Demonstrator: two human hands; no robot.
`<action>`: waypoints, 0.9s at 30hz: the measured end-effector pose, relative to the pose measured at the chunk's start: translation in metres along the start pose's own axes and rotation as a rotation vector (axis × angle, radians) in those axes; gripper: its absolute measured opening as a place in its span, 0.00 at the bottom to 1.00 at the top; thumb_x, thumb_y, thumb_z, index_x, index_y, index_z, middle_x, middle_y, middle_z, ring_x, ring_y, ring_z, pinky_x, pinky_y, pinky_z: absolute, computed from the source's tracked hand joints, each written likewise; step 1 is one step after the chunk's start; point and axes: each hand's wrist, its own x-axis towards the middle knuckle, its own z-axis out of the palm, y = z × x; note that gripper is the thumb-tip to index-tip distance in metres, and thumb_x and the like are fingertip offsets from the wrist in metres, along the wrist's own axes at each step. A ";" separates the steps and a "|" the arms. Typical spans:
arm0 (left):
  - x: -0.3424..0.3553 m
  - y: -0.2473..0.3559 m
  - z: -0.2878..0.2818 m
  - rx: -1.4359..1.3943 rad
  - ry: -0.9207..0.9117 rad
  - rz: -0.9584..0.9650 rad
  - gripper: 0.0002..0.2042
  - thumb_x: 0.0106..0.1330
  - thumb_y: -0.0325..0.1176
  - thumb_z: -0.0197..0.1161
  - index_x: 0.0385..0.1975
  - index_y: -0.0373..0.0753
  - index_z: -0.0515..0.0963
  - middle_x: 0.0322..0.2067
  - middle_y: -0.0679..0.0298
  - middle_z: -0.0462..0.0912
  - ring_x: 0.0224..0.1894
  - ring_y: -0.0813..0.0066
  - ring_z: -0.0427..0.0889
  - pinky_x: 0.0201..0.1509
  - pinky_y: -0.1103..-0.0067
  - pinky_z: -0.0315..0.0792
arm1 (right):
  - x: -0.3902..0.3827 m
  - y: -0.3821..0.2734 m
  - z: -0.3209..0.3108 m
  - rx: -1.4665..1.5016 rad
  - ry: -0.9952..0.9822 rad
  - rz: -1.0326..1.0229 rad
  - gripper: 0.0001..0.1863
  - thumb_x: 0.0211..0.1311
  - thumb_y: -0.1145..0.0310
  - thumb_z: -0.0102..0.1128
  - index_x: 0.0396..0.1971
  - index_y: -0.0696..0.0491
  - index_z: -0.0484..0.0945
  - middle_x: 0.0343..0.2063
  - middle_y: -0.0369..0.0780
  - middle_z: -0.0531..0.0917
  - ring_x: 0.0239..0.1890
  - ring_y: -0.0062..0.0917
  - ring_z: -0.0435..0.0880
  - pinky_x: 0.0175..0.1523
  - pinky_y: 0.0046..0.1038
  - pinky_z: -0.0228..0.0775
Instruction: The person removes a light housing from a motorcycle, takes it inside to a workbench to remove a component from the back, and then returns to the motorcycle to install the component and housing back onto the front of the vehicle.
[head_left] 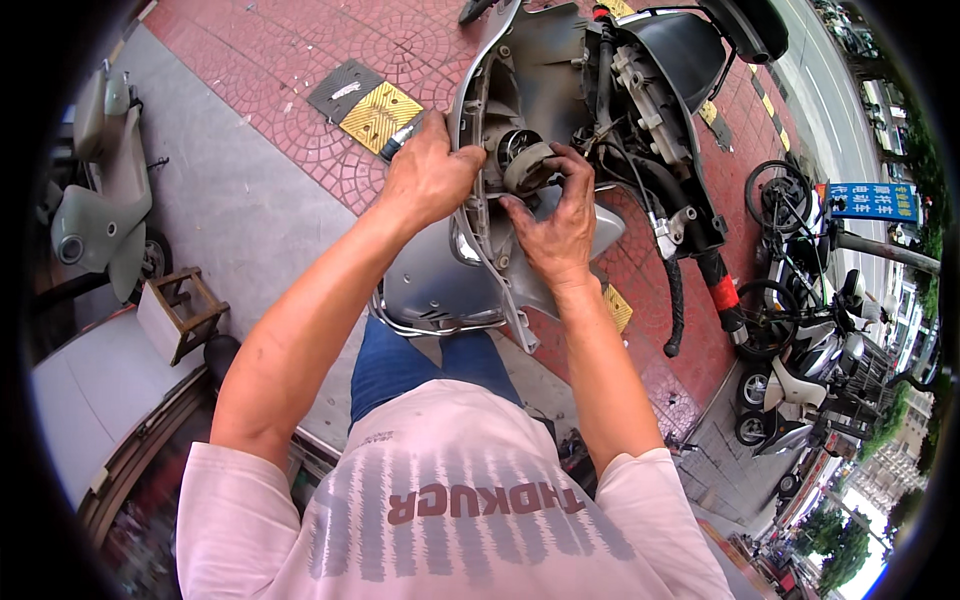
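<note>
In front of me stands a scooter with its front opened up, its grey front panel point(440, 275) showing a bare inner side. My left hand point(428, 175) is closed around the panel's left edge, thumb on the inner side and fingers outside. A dark, shiny piece point(402, 138) sticks out beyond those fingers; its kind is unclear. My right hand point(560, 220) pinches a thick, round grey rubber-like cover point(532, 168) between thumb and fingers. Right behind that cover is a dark round socket point(515, 145) in the panel, partly hidden by it.
Cables and a black handlebar grip point(674, 310) hang on the scooter's right. A yellow-and-black ramp point(378, 112) lies on red paving. A wooden stool point(185, 310) and another scooter point(105, 210) stand at left. Several parked two-wheelers point(790, 330) and a blue sign point(873, 201) are at right.
</note>
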 end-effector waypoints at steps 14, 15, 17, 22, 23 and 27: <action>-0.007 -0.001 0.001 0.022 0.026 0.014 0.28 0.64 0.43 0.62 0.58 0.27 0.71 0.49 0.32 0.84 0.57 0.33 0.82 0.65 0.55 0.72 | 0.022 0.000 -0.008 -0.047 0.016 -0.017 0.33 0.48 0.66 0.79 0.56 0.58 0.77 0.54 0.49 0.81 0.58 0.46 0.79 0.65 0.42 0.72; -0.006 -0.004 0.002 0.024 0.016 0.014 0.29 0.65 0.42 0.62 0.59 0.26 0.71 0.49 0.31 0.84 0.57 0.34 0.82 0.65 0.55 0.72 | 0.023 -0.001 -0.009 -0.045 0.010 -0.019 0.34 0.48 0.66 0.80 0.57 0.58 0.78 0.55 0.49 0.81 0.58 0.46 0.79 0.65 0.42 0.72; -0.006 -0.007 0.003 0.027 0.030 0.027 0.29 0.65 0.42 0.62 0.60 0.26 0.71 0.49 0.32 0.84 0.57 0.35 0.82 0.64 0.55 0.72 | 0.024 0.000 -0.008 -0.044 0.020 -0.032 0.34 0.48 0.65 0.80 0.57 0.59 0.79 0.55 0.49 0.82 0.59 0.46 0.79 0.66 0.42 0.72; -0.007 -0.004 0.003 0.001 0.017 0.028 0.29 0.64 0.38 0.60 0.64 0.28 0.71 0.52 0.36 0.84 0.58 0.41 0.83 0.64 0.62 0.73 | 0.024 0.000 -0.011 -0.041 0.018 -0.018 0.33 0.49 0.64 0.80 0.57 0.60 0.81 0.56 0.50 0.82 0.59 0.45 0.80 0.66 0.40 0.73; -0.007 -0.005 0.003 0.000 0.020 0.033 0.29 0.64 0.37 0.60 0.64 0.28 0.71 0.54 0.37 0.83 0.59 0.42 0.82 0.65 0.62 0.72 | 0.025 -0.001 -0.012 -0.041 0.022 -0.019 0.33 0.50 0.65 0.80 0.57 0.60 0.81 0.56 0.50 0.83 0.59 0.45 0.81 0.66 0.40 0.74; -0.006 -0.009 0.004 -0.011 0.025 0.053 0.30 0.64 0.35 0.60 0.67 0.31 0.70 0.56 0.40 0.83 0.61 0.45 0.82 0.68 0.64 0.71 | 0.025 -0.001 -0.010 -0.022 0.042 -0.016 0.32 0.50 0.63 0.78 0.56 0.60 0.82 0.55 0.49 0.83 0.58 0.44 0.80 0.65 0.40 0.74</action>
